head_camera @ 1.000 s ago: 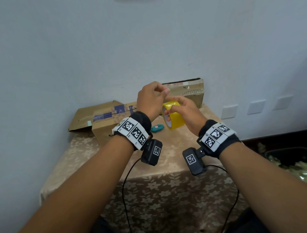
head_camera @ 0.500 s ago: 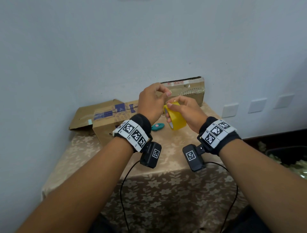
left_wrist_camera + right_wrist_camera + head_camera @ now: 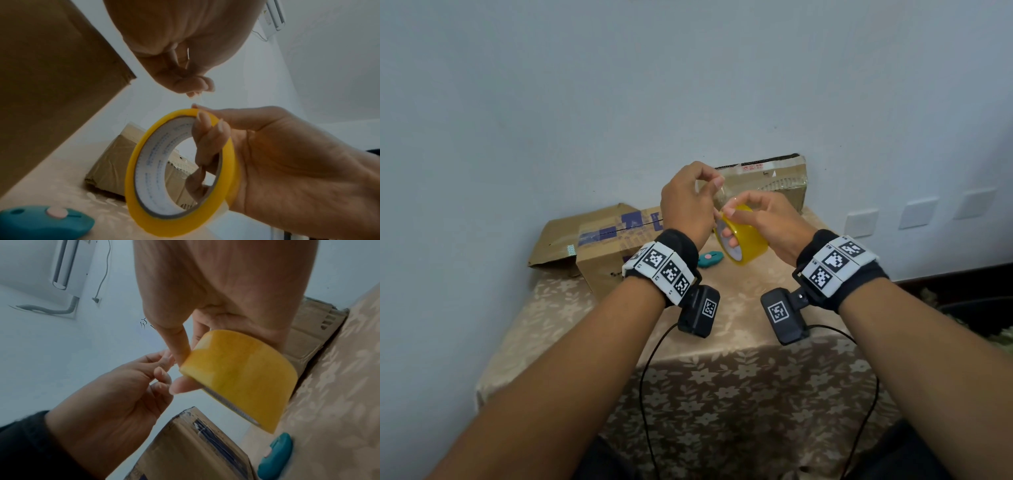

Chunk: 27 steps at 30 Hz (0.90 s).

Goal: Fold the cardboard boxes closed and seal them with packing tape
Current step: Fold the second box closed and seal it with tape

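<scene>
Above the middle of the table (image 3: 722, 342), held clear of the cloth: one yellow tape roll (image 3: 743, 240), tilted, open core facing left and near. Gripped by the right hand (image 3: 767, 222), fingers hooked through the core, thumb pressing the top of the outer band. Just left of and above the roll, the left hand (image 3: 688, 205), fingertips (image 3: 197, 87) pinched together; a thin, nearly clear strip seems to run from that pinch down to the roll's top edge, though too faint to call with certainty. Free end, then, at the top of the roll, directly between the two hands, left hand the nearer to it. Likely step: peeling a length of tape before carrying it to a box; pull probably up and leftward, away from the roll, with the right hand bracing against spin.

Beneath and left of the roll, flat on the cloth: one teal cutter (image 3: 710, 257). Two cardboard boxes on the table: one at left (image 3: 613, 246), with blue printing and a flap hanging out to the left, not yet sealed by the look of it; one at the far edge against the wall (image 3: 774, 181), behind both hands. Three wall plates (image 3: 863, 222) at far right. Two wrist cameras with trailing cables.
</scene>
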### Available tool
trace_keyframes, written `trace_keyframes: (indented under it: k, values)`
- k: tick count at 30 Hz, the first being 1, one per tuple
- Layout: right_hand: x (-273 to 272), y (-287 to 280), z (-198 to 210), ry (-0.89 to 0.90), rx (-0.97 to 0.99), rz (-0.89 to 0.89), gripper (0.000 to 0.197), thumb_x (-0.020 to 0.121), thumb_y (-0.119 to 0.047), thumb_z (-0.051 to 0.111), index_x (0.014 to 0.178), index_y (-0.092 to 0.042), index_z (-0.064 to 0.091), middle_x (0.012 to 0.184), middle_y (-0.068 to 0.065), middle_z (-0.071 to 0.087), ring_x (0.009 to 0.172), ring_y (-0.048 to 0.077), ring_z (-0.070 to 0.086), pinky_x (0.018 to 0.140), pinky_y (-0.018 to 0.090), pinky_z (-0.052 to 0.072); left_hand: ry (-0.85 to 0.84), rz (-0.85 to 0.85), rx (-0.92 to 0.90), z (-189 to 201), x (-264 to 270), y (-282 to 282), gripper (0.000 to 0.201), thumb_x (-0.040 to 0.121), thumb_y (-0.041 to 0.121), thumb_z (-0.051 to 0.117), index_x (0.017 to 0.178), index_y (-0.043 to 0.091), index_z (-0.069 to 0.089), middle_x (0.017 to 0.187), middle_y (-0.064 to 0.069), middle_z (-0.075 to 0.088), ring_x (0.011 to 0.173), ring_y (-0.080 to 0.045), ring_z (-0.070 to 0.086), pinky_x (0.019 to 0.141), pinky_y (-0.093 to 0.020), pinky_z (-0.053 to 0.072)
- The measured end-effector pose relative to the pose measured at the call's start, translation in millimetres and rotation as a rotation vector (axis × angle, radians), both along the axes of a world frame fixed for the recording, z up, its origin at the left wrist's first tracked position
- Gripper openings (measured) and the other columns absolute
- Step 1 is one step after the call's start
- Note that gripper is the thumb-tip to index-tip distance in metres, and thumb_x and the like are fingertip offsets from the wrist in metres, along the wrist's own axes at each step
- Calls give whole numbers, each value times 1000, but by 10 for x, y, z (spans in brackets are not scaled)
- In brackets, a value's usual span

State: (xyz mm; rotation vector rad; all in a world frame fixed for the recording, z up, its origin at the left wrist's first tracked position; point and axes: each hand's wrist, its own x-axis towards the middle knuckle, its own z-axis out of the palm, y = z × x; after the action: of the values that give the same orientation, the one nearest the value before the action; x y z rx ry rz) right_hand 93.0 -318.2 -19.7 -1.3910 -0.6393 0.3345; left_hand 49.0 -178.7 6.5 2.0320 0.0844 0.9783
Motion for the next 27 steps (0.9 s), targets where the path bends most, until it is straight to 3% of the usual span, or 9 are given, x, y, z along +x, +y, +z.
trace_keyframes:
  k: [6, 11, 15, 17, 18, 20, 22, 24, 27]
  values:
    - [-7, 3, 77, 28, -36, 23, 6, 98, -4, 65, 102, 0, 63, 73, 17, 68, 57, 26, 63, 65, 37, 57, -10, 25, -33, -28, 44, 8, 12, 98, 14, 62, 87, 19, 64, 96, 10, 65, 47, -15, 67, 57, -45, 59]
    - [-5, -11, 101, 21, -44, 28, 6, 96, -5, 69, 97, 0, 66, 73, 19, 68, 56, 26, 63, 65, 38, 58, 19, 87, -4, -74, 97, -17, 26, 96, 19, 62, 77, 36, 59, 96, 9, 65, 65, -24, 71, 62, -53, 59]
    - [-50, -36, 83, 5, -129, 78, 3, 95, -2, 68, 93, 0, 66, 73, 19, 68, 55, 26, 63, 63, 35, 58, -10, 177, -112, 65, 93, 75, 15, 102, 16, 57, 88, 22, 59, 95, 7, 63, 50, -13, 65, 45, -30, 49]
    - [-44, -45, 50, 6, -109, 47, 6, 95, -3, 68, 90, -3, 66, 74, 20, 69, 56, 28, 64, 64, 36, 57, -24, 197, -152, 108, 81, 191, 11, 101, 19, 60, 90, 19, 62, 93, 7, 64, 57, -18, 66, 41, -21, 42]
    - [-24, -45, 36, 14, -84, 13, 6, 96, -4, 68, 90, -4, 65, 75, 20, 69, 57, 28, 64, 65, 37, 57, -3, 185, -147, 101, 66, 210, 11, 100, 21, 61, 89, 21, 63, 92, 7, 64, 61, -21, 67, 41, -20, 42]
    - [6, -32, 18, 31, -35, -37, 5, 97, -5, 66, 93, -5, 64, 77, 20, 70, 60, 29, 65, 66, 38, 57, 72, 135, -134, 48, 15, 195, 6, 99, 26, 62, 96, 27, 67, 91, 6, 64, 61, -19, 68, 49, -28, 47]
    - [23, -26, 1, 39, -4, -69, 5, 98, -7, 67, 97, -5, 63, 79, 20, 71, 62, 30, 67, 67, 39, 58, 150, 75, -131, 41, -19, 137, 28, 100, 29, 61, 128, 31, 65, 94, 6, 65, 57, -12, 69, 54, -29, 51]
    - [25, -16, -13, 42, 19, -72, 9, 97, -9, 69, 101, -4, 62, 81, 20, 71, 62, 30, 67, 68, 40, 58, 198, -28, -183, 106, -48, 98, 58, 98, 24, 63, 153, 30, 43, 94, 4, 71, 61, -13, 72, 49, -25, 49]
    - [25, -6, -12, 27, 14, -89, 17, 91, -5, 75, 104, -5, 64, 84, 17, 74, 63, 27, 70, 72, 41, 60, 215, -147, -111, 146, -92, 32, 89, 89, 22, 75, 161, 30, 23, 84, 1, 77, 64, -16, 74, 51, -23, 53]
